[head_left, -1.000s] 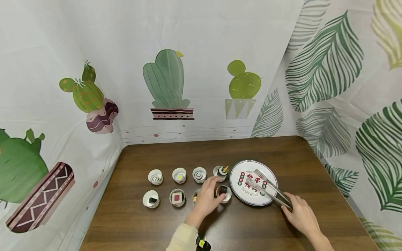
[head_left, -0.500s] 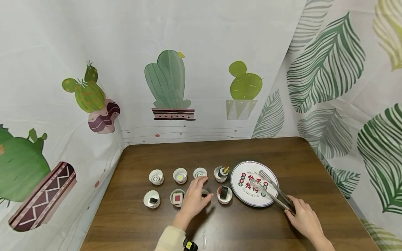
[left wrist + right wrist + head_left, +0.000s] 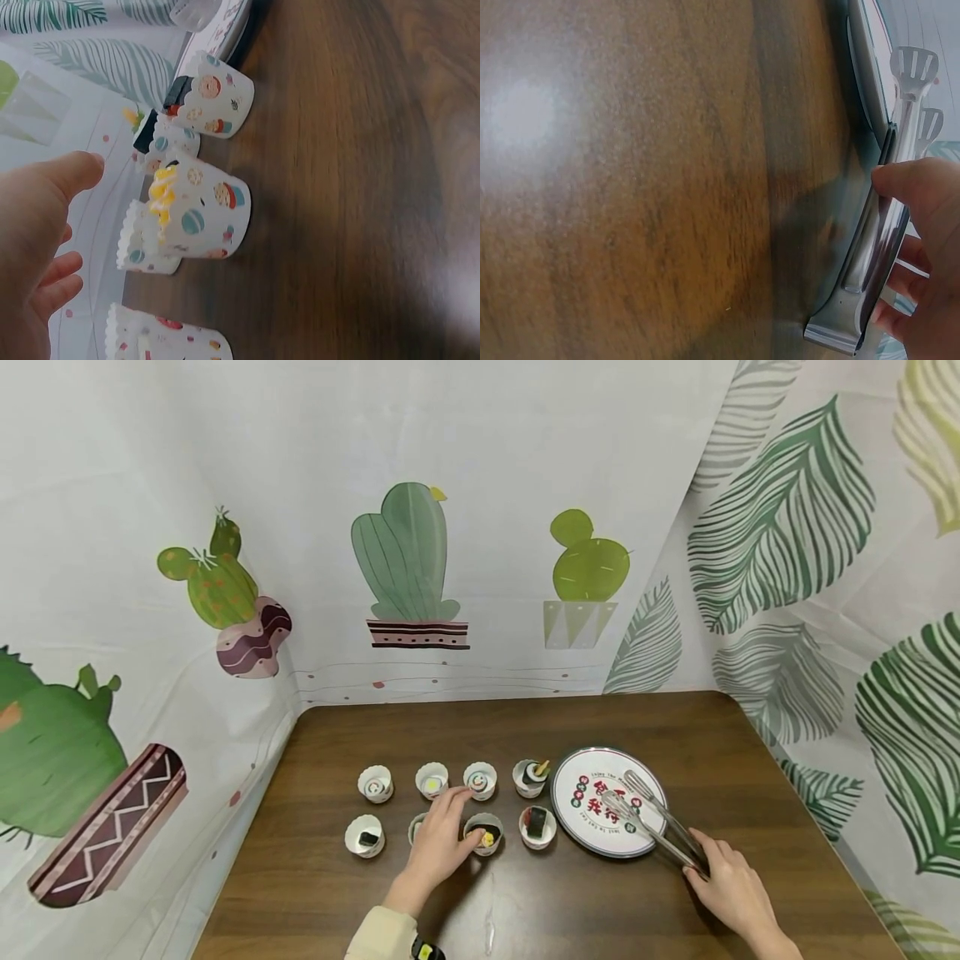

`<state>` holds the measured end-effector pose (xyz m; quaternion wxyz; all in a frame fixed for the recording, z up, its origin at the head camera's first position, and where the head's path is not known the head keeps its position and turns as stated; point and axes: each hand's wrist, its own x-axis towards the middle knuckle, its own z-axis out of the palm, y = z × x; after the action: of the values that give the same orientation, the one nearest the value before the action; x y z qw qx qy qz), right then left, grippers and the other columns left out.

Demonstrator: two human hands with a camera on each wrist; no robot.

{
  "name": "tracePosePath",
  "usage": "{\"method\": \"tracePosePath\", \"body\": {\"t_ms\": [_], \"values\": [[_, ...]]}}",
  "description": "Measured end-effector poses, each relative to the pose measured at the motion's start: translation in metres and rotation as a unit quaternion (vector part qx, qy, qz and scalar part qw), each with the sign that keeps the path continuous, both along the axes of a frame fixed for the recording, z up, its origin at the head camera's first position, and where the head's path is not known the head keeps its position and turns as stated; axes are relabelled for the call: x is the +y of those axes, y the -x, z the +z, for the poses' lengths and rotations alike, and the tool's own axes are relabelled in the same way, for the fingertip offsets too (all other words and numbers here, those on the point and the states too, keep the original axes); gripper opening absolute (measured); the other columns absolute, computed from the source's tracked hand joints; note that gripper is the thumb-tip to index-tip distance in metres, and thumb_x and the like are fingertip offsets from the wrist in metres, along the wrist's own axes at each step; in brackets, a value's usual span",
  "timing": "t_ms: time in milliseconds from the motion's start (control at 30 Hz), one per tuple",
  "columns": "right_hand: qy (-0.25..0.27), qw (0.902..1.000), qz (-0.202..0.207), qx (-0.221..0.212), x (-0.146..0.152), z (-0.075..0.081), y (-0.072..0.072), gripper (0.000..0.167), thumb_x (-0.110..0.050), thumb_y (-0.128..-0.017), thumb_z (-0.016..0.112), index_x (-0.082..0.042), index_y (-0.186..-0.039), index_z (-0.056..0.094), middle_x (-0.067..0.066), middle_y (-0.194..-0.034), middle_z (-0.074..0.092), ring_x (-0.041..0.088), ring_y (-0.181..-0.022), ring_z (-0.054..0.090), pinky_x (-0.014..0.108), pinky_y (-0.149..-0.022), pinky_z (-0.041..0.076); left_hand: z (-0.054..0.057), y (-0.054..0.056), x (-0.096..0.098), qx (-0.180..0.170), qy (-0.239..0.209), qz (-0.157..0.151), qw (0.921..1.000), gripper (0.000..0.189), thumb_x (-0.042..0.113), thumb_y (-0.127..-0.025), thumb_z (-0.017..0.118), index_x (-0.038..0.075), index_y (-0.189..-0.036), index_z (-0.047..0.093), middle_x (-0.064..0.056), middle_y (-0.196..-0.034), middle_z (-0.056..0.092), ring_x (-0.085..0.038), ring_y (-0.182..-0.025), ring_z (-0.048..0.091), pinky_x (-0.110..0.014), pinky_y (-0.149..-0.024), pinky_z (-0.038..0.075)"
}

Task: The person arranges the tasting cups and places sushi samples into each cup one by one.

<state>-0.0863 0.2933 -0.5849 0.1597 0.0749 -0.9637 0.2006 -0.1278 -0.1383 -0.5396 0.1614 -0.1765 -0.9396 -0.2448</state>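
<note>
My left hand (image 3: 437,843) hovers over the near row of paper cups, fingers apart and holding nothing. Its thumb overlaps a cup with yellow-topped sushi (image 3: 214,206) in the head view, while the left wrist view shows the thumb apart from that cup. Under this hand another cup (image 3: 414,832) is mostly hidden. My right hand (image 3: 731,885) grips metal tongs (image 3: 907,127), thumb on one side and fingers on the other. The slotted tips of the tongs stand apart over a round white plate (image 3: 576,825) with red lettering.
Two rows of cups hold sushi pieces, among them a black-wrapped piece (image 3: 537,822) beside the plate and a far-row roll (image 3: 532,774). A cup (image 3: 364,843) ends the near row at left. A clear sliver (image 3: 490,935) lies on the wooden table (image 3: 585,910). Printed cloth hangs behind.
My left hand has moved left along the near row, uncovering the black-wrapped piece and then the yellow-topped one. The right hand keeps its grip on the tongs over the plate.
</note>
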Motion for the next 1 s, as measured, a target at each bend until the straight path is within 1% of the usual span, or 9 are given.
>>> {"method": "tracePosePath", "body": {"t_ms": [100, 200, 333, 500, 567, 700, 800, 900, 1000], "values": [[-0.001, 1.0000, 0.003, 0.000, 0.001, 0.000, 0.000, 0.060, -0.013, -0.064, 0.077, -0.003, -0.118, 0.054, 0.020, -0.090, 0.060, 0.040, -0.070, 0.057, 0.051, -0.051, 0.042, 0.000, -0.001, -0.004, 0.009, 0.005, -0.001, 0.9999, 0.058, 0.025, -0.071, 0.076, 0.008, -0.122, 0.054, -0.005, -0.123, 0.053, -0.023, -0.115, 0.050, -0.039, -0.087, 0.046], [-0.002, 1.0000, 0.006, 0.000, 0.001, -0.001, 0.001, 0.061, -0.013, -0.063, 0.078, -0.003, -0.119, 0.053, 0.020, -0.090, 0.060, 0.040, -0.071, 0.057, 0.051, -0.051, 0.042, 0.000, -0.001, -0.007, 0.020, 0.011, -0.001, 0.9997, 0.058, 0.025, -0.071, 0.076, 0.007, -0.122, 0.054, -0.005, -0.124, 0.053, -0.023, -0.114, 0.050, -0.040, -0.085, 0.047], [-0.002, 0.9999, 0.014, -0.001, 0.002, 0.000, 0.002, 0.063, -0.011, -0.063, 0.078, -0.004, -0.120, 0.053, 0.020, -0.091, 0.060, 0.039, -0.071, 0.057, 0.051, -0.050, 0.042, 0.002, -0.002, -0.009, 0.018, 0.013, 0.003, 0.9997, 0.059, 0.027, -0.071, 0.076, 0.008, -0.122, 0.054, -0.005, -0.125, 0.053, -0.023, -0.116, 0.050, -0.043, -0.077, 0.049], [-0.003, 0.9997, 0.024, 0.006, 0.001, 0.001, 0.002, 0.064, -0.008, -0.062, 0.077, -0.004, -0.120, 0.053, 0.020, -0.092, 0.060, 0.038, -0.071, 0.057, 0.049, -0.049, 0.043, 0.005, -0.004, -0.010, 0.003, 0.016, 0.013, 0.9998, 0.060, 0.028, -0.072, 0.076, 0.010, -0.124, 0.053, -0.002, -0.127, 0.051, -0.022, -0.117, 0.049, -0.045, -0.071, 0.048], [-0.004, 0.9996, 0.027, 0.009, 0.001, 0.002, 0.003, 0.064, -0.007, -0.061, 0.077, -0.004, -0.121, 0.053, 0.020, -0.092, 0.060, 0.038, -0.070, 0.057, 0.049, -0.049, 0.043, 0.006, -0.005, -0.011, 0.001, 0.016, 0.012, 0.9998, 0.060, 0.028, -0.072, 0.076, 0.011, -0.124, 0.053, -0.003, -0.127, 0.051, -0.022, -0.117, 0.049, -0.045, -0.072, 0.048], [-0.007, 0.9995, 0.029, 0.008, 0.002, 0.003, 0.003, 0.067, -0.007, -0.060, 0.077, -0.004, -0.122, 0.052, 0.021, -0.092, 0.060, 0.038, -0.071, 0.057, 0.049, -0.048, 0.043, 0.008, -0.005, -0.012, 0.004, 0.013, 0.004, 0.9999, 0.060, 0.025, -0.071, 0.077, 0.009, -0.124, 0.053, -0.005, -0.127, 0.052, -0.022, -0.117, 0.049, -0.042, -0.082, 0.048], [-0.009, 0.9995, 0.029, -0.002, 0.002, 0.004, 0.002, 0.069, -0.008, -0.060, 0.078, -0.004, -0.123, 0.051, 0.021, -0.093, 0.060, 0.038, -0.072, 0.058, 0.049, -0.049, 0.043, 0.009, -0.004, -0.015, 0.006, 0.014, 0.001, 0.9999, 0.060, 0.023, -0.070, 0.077, 0.009, -0.124, 0.053, -0.005, -0.127, 0.052, -0.023, -0.116, 0.049, -0.038, -0.088, 0.046], [-0.010, 0.9994, 0.030, -0.015, 0.002, 0.004, 0.002, 0.070, -0.010, -0.061, 0.079, -0.005, -0.125, 0.050, 0.021, -0.094, 0.059, 0.039, -0.074, 0.058, 0.049, -0.050, 0.043, 0.009, -0.003, -0.018, 0.010, 0.022, 0.001, 0.9997, 0.060, 0.023, -0.070, 0.077, 0.008, -0.123, 0.053, -0.006, -0.126, 0.052, -0.023, -0.115, 0.050, -0.037, -0.088, 0.046], [-0.012, 0.9993, 0.031, -0.018, 0.002, 0.004, 0.004, 0.071, -0.012, -0.061, 0.080, -0.005, -0.125, 0.049, 0.020, -0.095, 0.059, 0.039, -0.074, 0.058, 0.050, -0.050, 0.043, 0.010, -0.002, -0.022, 0.011, 0.030, 0.003, 0.9995, 0.060, 0.023, -0.070, 0.076, 0.008, -0.123, 0.054, -0.007, -0.126, 0.053, -0.023, -0.114, 0.050, -0.038, -0.087, 0.047]]}}
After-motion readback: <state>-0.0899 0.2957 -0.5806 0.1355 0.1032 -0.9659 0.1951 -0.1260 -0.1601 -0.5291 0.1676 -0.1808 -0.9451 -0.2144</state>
